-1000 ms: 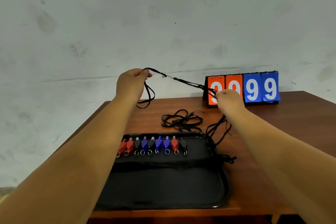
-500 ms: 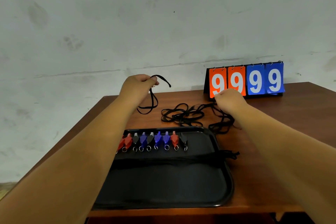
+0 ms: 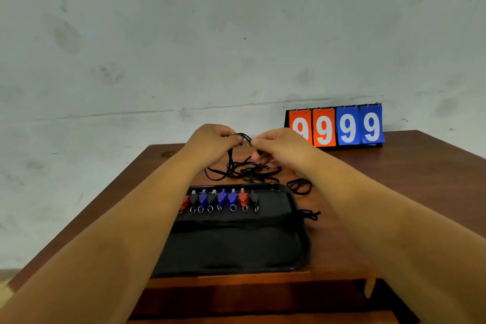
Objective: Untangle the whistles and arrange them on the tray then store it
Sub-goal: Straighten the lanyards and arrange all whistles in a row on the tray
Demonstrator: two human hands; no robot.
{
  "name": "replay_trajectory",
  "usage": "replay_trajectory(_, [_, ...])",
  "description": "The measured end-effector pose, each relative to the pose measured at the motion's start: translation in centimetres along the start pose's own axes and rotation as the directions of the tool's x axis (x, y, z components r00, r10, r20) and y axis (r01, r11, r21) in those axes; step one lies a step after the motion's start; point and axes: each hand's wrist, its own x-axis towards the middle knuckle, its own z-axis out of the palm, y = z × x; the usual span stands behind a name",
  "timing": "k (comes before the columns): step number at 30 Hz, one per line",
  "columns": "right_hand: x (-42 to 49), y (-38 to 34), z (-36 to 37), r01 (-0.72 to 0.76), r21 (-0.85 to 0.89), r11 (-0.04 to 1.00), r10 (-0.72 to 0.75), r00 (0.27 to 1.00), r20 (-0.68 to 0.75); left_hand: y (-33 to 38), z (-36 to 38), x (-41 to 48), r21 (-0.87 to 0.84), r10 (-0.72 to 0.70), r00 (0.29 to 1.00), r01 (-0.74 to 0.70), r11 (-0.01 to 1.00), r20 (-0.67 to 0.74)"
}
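Left hand (image 3: 213, 142) was raised over the far part of the wooden table (image 3: 394, 181), fingers curled, with a black lanyard cord (image 3: 246, 137) pinched at the fingertips. Below, red, black and blue whistles (image 3: 222, 198) were lined up side by side along the far edge of the black tray (image 3: 302, 250), rings toward the near side. Bundled black cords (image 3: 231, 223) were stretched across the tray just in front of that row, ends hung over the right rim. A tangle of cords (image 3: 244, 172) was spread on the table just beyond the tray. Right hand (image 3: 280, 148) was held close to the left, the same cord pinched. A loose cord loop (image 3: 299, 187) was seen beside the tray's far right corner. A flip scoreboard (image 3: 335, 126) reading 9999 was stood by the wall.
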Motion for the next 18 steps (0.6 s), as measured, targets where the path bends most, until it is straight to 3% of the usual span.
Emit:
replay_trajectory(6, [-2.3,-0.3,-1.3,-0.017,-0.202,0.979,-0.008,0.993,-0.121,-1.1,-3.6,-3.4,-0.072,-0.040,0.999,0.039,0.997,-0.015])
replay_trajectory(9, [-3.2,0.2,-2.4,-0.068,-0.228,0.971,0.025,0.983,-0.184,-3.7,-5.6,-4.2,-0.233,-0.062,0.996,0.047,0.971,-0.059])
replay_trajectory(12, [-4.5,1.2,-3.2,-0.103,-0.272,0.957,0.034,0.968,-0.249,-6.4,-6.6,-5.6,-0.480,-0.135,0.985,0.066,0.875,-0.110])
replay_trajectory(15, [-6.0,2.5,-3.3,-0.083,-0.278,0.957,0.017,0.973,-0.231,-8.1,-6.7,-7.7,-0.708,-0.198,0.970,0.042,0.705,-0.140])
replay_trajectory(18, [-7.1,4.1,-2.7,-0.040,-0.311,0.949,-0.018,0.983,-0.181,-10.0,-6.4,-9.6,-0.796,-0.266,0.952,0.043,0.604,-0.150])
